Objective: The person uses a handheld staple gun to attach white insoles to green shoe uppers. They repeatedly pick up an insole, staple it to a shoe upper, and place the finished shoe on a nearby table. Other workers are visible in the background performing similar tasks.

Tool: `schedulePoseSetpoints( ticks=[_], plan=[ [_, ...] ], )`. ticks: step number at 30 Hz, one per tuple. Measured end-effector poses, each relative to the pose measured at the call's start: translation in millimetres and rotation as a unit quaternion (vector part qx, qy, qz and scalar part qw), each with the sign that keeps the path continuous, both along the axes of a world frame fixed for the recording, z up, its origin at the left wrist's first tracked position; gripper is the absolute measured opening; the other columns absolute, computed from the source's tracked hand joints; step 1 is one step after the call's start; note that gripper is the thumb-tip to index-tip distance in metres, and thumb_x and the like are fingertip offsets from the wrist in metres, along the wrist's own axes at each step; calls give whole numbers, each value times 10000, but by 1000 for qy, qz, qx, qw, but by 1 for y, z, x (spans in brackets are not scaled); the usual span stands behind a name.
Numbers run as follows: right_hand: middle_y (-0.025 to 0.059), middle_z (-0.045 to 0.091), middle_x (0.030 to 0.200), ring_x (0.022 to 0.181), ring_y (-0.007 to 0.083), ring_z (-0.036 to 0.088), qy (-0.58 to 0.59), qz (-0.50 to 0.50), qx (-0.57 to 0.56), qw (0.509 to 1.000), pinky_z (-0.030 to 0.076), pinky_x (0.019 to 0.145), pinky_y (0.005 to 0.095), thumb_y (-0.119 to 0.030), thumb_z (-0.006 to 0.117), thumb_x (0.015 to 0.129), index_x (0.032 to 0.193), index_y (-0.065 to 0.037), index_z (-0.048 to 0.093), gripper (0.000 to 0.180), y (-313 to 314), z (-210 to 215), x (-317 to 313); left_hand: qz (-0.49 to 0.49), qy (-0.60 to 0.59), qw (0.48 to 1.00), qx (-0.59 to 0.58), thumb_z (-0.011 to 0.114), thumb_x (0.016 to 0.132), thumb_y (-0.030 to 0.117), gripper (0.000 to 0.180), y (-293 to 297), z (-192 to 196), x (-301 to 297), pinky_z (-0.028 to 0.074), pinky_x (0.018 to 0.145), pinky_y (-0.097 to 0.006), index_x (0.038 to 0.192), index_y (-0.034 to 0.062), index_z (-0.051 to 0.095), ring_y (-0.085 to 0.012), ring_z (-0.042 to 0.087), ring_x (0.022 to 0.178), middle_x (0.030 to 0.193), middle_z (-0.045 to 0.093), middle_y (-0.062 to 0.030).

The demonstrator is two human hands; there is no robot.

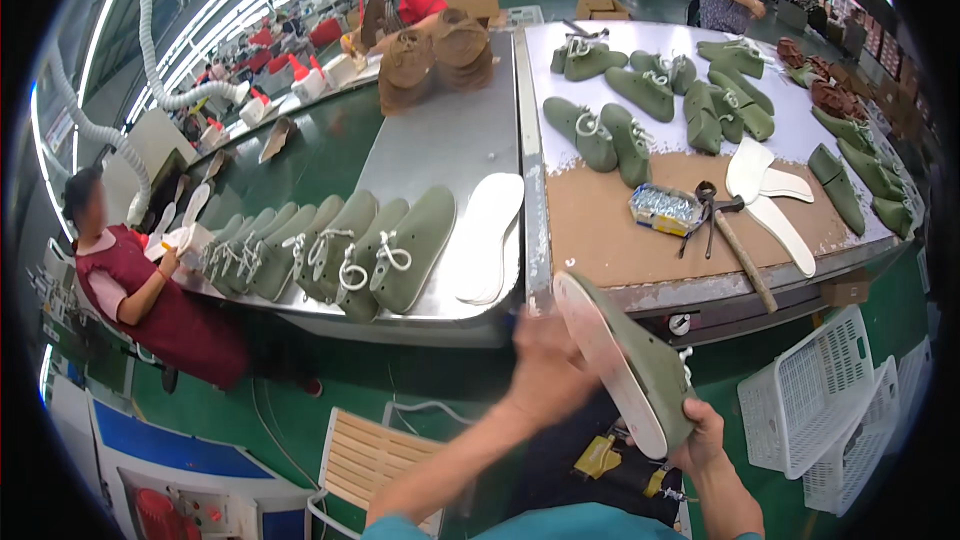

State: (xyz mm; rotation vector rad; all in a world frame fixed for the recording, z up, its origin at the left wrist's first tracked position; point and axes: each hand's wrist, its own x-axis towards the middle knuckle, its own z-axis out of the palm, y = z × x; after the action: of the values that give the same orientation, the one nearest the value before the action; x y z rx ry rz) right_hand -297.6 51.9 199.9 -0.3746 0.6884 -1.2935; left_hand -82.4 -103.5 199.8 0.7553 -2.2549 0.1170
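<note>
Teal clothing (570,522): nearest the camera, along the bottom edge of the frame, with both bare forearms reaching up from it.
Held green last (640,350): lower centre-right of the frame, tilted, toe end toward the upper left and heel end toward the lower right; a white cord loop hangs at its right side.
White insole (610,365): lies along the underside of the last, facing the left hand.
Right hand (700,435): grips the heel end, thumb pressed on the green side; the other fingers are mostly hidden.
Left hand (550,370): motion-blurred beside the insole's left edge; I cannot tell whether its fingers are spread or pressed together, or whether they touch.
Handling well: I would keep the right grip firm at the heel so the last cannot roll, and check that the insole sits flush with the outline at toe, waist and heel. Light, even finger pressure should avoid shifting it.
Bench, right of centre: box of small metal pieces (665,210), pincers (708,215) and hammer (745,252) lie close together; the hammer handle points toward the front edge, so an elbow could catch it.
Bench, centre: stacked white insoles (490,240) beside a row of green lasts (415,250).
</note>
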Motion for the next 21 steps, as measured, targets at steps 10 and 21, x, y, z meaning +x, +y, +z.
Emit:
schedulePoseSetpoints(
  ticks=[10, 21],
  plan=[
    [108, 662, 1267, 1121, 166, 619, 309, -96, -102, 941, 501, 994, 324, -147, 625, 985, 1451, 29, 525, 508, -153, 23, 17, 307, -44, 899, 308, 816, 786, 382, 947, -154, -32, 74, 404, 1092, -616, 1582, 99, 388, -492, 448, 1353, 1438, 511, -314],
    [318, 582, 1343, 1258, 489, 566, 670, -73, -290, 679, 456, 1092, 524, -367, 707, 953, 1365, 64, 538, 619, -244, -11, 115, -7, 516, 637, 572, 643, 876, 179, 608, -166, 28, 103, 634, 804, -526, 1461, 83, 510, -259, 670, 1039, 1169, 638, -108]
  ],
)
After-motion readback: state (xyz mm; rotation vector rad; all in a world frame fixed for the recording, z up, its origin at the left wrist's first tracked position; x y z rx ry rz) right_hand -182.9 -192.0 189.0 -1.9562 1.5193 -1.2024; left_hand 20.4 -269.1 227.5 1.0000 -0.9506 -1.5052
